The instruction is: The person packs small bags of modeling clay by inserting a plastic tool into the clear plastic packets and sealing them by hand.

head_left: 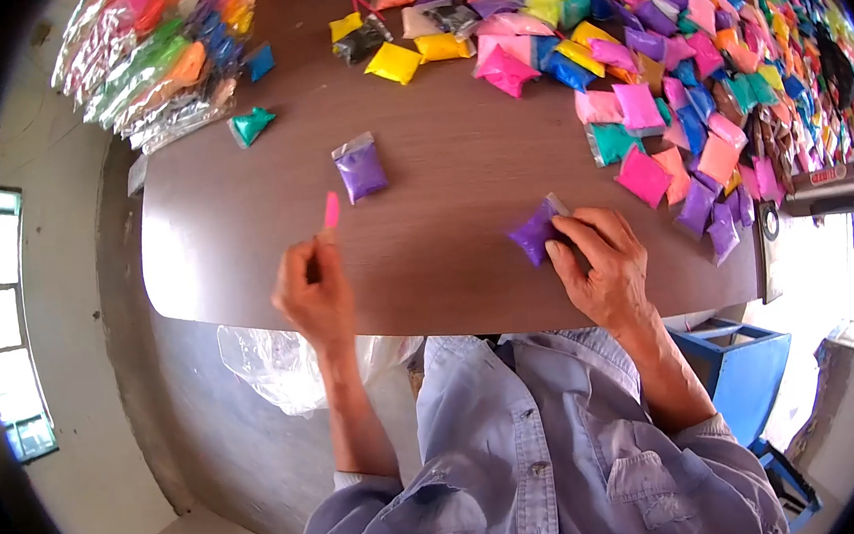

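Note:
My left hand is closed in a pinch on a small pink stick, which points up above the table's front part. My right hand pinches the clear top corner of a small purple packet at the table's front right. Another purple packet with a clear top edge lies flat on the brown table, just beyond the pink stick. A green packet lies farther back on the left.
A large heap of coloured packets covers the back right. Clear bags of coloured packets stand at the back left. A clear plastic bag hangs below the front edge. A blue stand is at the lower right.

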The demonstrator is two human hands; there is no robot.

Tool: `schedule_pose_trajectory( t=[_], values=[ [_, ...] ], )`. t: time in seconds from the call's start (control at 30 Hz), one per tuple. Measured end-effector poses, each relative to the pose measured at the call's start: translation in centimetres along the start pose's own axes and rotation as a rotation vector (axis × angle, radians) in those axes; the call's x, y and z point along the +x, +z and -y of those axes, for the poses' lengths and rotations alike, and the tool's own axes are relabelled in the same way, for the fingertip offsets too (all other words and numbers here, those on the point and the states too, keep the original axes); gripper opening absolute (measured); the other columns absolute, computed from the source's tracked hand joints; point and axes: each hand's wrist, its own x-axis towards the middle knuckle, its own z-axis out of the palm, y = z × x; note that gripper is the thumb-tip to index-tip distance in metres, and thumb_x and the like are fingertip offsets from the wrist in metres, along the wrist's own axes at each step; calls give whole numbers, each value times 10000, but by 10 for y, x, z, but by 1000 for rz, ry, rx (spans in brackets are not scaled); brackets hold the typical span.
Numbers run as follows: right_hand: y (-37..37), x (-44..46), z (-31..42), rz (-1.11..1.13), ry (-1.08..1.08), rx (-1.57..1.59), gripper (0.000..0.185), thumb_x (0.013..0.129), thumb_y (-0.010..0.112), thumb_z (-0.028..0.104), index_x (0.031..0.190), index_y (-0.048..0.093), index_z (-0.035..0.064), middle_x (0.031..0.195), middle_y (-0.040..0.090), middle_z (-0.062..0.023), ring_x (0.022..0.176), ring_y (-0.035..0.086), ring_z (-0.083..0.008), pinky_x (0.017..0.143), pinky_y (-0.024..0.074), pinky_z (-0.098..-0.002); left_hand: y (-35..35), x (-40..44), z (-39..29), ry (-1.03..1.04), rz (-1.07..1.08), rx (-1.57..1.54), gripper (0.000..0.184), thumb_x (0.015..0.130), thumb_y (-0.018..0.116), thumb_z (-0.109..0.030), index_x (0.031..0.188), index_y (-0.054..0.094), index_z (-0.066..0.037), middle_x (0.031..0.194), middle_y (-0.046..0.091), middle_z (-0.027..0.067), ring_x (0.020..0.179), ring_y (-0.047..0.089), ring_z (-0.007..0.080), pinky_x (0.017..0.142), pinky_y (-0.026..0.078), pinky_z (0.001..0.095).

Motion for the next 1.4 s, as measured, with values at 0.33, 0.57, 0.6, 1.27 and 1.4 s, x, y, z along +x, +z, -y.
schedule_pose_trajectory(
  t=[0.33, 0.57, 0.6, 1.27, 1.4],
  values=[
    [6, 9, 23, 136, -13, -80, 443, 718, 888, 172, 1110, 727, 43, 1116, 645, -91, 983, 649, -323, 801, 565, -425, 4, 84, 38, -82, -20, 102, 231, 956, 750, -201, 870, 678, 1, 679, 613, 81, 604, 531, 144, 612, 461, 297],
    [46, 68, 29, 198, -107, -88, 387, 751, 849, 117, 1110, 726, 41, 1128, 673, -94, 1001, 662, -314, 853, 556, -426, 40, 105, 39, 24, 104, -21, 131, 928, 756, -142, 941, 718, -17, 753, 688, 103, 662, 623, 137, 661, 508, 297],
    [53, 76, 30, 192, -132, -72, 376, 758, 843, 111, 1109, 726, 46, 1128, 676, -88, 1006, 664, -309, 854, 556, -427, 43, 101, 32, 16, 104, -24, 131, 928, 756, -142, 941, 718, -17, 753, 688, 103, 662, 623, 137, 661, 508, 297],
    [92, 100, 36, 208, -185, -29, 348, 751, 846, 103, 1081, 737, 91, 1156, 659, -43, 1043, 660, -276, 852, 535, -421, 73, 80, -2, 292, 297, 41, 104, 895, 764, -126, 882, 679, -68, 842, 671, 90, 705, 667, 316, 626, 524, 407],
    [91, 98, 37, 200, -178, -28, 356, 748, 848, 108, 1085, 738, 90, 1154, 654, -45, 1037, 657, -276, 854, 528, -422, 75, 78, -1, 247, 271, -15, 103, 895, 760, -118, 882, 674, -63, 850, 677, 95, 703, 667, 321, 624, 524, 407]
  ],
)
